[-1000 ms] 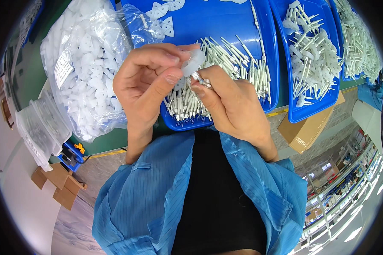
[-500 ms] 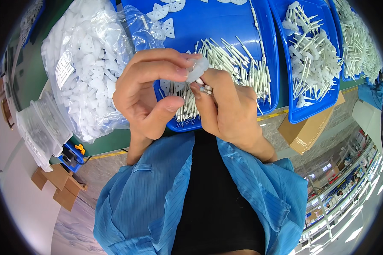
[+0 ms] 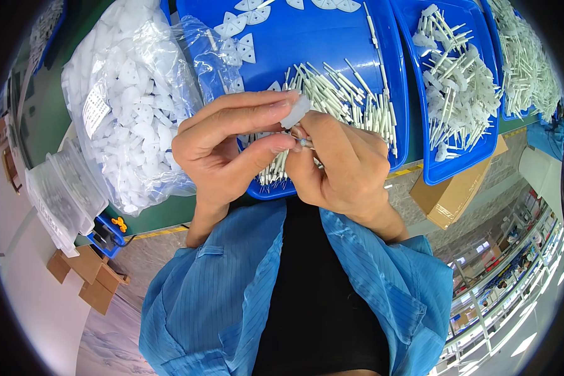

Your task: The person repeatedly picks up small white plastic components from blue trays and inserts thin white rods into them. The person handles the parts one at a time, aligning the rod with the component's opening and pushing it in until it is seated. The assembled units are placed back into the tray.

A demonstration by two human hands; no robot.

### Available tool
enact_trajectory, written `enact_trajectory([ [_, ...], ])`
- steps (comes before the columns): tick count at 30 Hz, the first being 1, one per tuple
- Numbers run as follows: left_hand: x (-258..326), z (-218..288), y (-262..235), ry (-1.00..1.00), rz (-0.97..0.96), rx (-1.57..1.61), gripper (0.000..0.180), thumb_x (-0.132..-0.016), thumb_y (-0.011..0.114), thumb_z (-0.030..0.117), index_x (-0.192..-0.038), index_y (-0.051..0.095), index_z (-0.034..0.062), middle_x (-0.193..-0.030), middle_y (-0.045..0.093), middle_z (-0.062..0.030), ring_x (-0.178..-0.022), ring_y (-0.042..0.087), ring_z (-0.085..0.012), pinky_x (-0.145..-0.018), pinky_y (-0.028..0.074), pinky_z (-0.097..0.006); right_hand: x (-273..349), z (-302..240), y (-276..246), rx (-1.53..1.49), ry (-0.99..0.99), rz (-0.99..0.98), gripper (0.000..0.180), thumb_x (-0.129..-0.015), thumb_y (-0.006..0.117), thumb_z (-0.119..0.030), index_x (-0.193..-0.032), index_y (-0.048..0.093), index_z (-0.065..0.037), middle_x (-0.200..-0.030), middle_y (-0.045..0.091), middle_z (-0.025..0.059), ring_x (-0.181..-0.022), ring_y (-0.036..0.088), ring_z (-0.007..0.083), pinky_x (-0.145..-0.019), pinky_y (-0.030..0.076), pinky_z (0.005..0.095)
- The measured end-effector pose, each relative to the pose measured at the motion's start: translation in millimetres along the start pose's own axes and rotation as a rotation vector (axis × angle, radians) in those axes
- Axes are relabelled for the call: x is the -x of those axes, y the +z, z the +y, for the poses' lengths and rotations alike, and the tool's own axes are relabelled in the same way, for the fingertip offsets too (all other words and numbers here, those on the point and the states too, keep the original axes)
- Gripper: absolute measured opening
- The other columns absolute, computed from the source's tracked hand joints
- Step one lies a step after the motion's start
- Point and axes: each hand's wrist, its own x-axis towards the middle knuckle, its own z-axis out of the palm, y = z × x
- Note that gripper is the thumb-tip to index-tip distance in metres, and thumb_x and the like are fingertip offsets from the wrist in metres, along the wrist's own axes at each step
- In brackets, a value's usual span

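A green tabletop (image 3: 50,113) carries everything, with a workshop floor beyond its edge. At the left lies a clear plastic bag of white fan-shaped plastic pieces (image 3: 128,106). The left hand (image 3: 222,150) has its fingers (image 3: 257,113) clamped on a small white plastic piece (image 3: 294,113), held above the middle blue plastic tray of white plastic sticks (image 3: 338,44). The right hand (image 3: 344,166) touches it, fingertips pinched on a thin white stick (image 3: 305,143). Further right sits another blue tray of assembled white parts (image 3: 457,88).
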Motion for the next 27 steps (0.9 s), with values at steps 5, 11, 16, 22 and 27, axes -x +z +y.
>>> enact_trajectory([
  [5,2,-2,6,-0.089,0.035,0.256,0.030,-0.078,0.072,-0.014,-0.107,0.065,-0.0099,-0.114,0.066,-0.0241,-0.096,0.071,-0.0248,-0.084,0.059,-0.030,0,-1,0,0.003,0.007,-0.020,0.016,-0.077,0.069,-0.004,-0.091,0.065,0.003,-0.066,0.064,0.0089,-0.048,0.061,0.0223,-0.046,0.049,0.0298],
  [11,0,1,3,-0.198,0.005,0.260,0.030,-0.084,0.065,-0.014,-0.113,0.058,-0.0086,-0.117,0.062,-0.0229,-0.100,0.069,-0.0235,-0.085,0.059,-0.030,-6,-17,-22,-0.203,0.336,-0.224,0.025,-0.087,0.063,-0.008,-0.110,0.060,0.001,-0.071,0.064,0.0115,-0.054,0.065,0.0219,-0.053,0.050,0.0289],
  [16,1,5,6,-0.220,0.055,0.278,0.025,-0.089,0.061,-0.009,-0.114,0.055,-0.0074,-0.114,0.060,-0.0211,-0.097,0.070,-0.0240,-0.085,0.059,-0.031,-2,-22,-30,-0.395,0.473,-0.355,0.033,-0.094,0.054,-0.016,-0.122,0.051,0.001,-0.074,0.062,0.0167,-0.058,0.062,0.0275,-0.053,0.048,0.0356],
  [22,2,7,9,-0.177,0.164,0.276,0.023,-0.094,0.056,-0.002,-0.115,0.051,-0.0070,-0.112,0.059,-0.0217,-0.098,0.070,-0.0318,-0.085,0.059,-0.038,-5,-21,-35,-0.512,0.535,-0.393,0.024,-0.096,0.056,-0.009,-0.117,0.053,0.001,-0.086,0.066,0.0212,-0.067,0.068,0.0361,-0.054,0.053,0.0394],
  [27,1,2,9,-0.180,0.185,0.199,0.027,-0.093,0.060,0.013,-0.110,0.052,-0.0059,-0.110,0.056,-0.0214,-0.092,0.069,-0.0341,-0.080,0.062,-0.050,6,-14,-11,-0.359,0.432,-0.190,0.012,-0.096,0.058,-0.005,-0.107,0.057,0.000,-0.077,0.065,0.0174,-0.063,0.067,0.0335,-0.053,0.052,0.0383],
])
